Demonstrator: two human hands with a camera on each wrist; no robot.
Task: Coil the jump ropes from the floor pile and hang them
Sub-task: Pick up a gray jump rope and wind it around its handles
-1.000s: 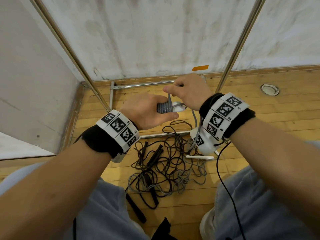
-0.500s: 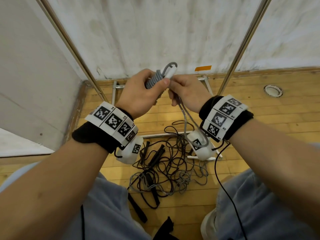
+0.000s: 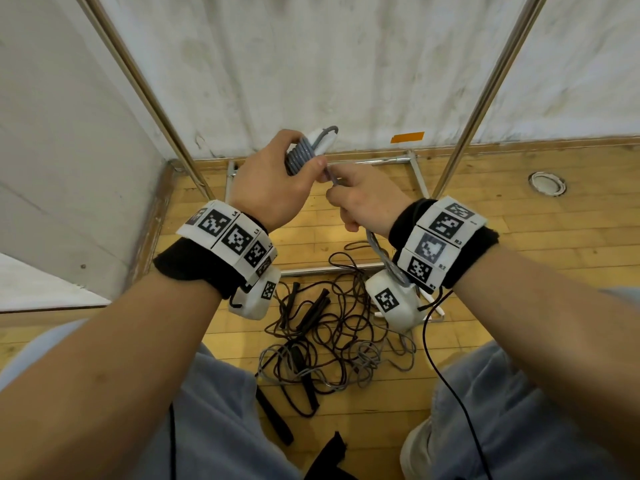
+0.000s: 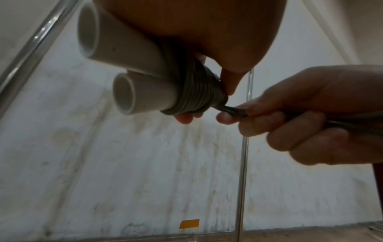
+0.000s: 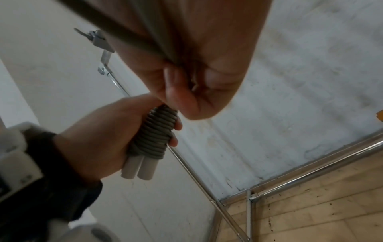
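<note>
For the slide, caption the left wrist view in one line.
Left hand grips two white handles wrapped in grey rope; right hand pinches the rope's free length.

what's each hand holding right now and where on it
The left hand grips the two white handles around the grey cord wound on them. The right hand pinches the loose cord just below the coil.

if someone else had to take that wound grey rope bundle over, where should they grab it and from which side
Probably by the two white handles, which stick out bare side by side below the grey coil. Come from that butt end, opposite the right hand pinching the loose rope strand. The left hand covers the coil, so only there is rigid and free.
</note>
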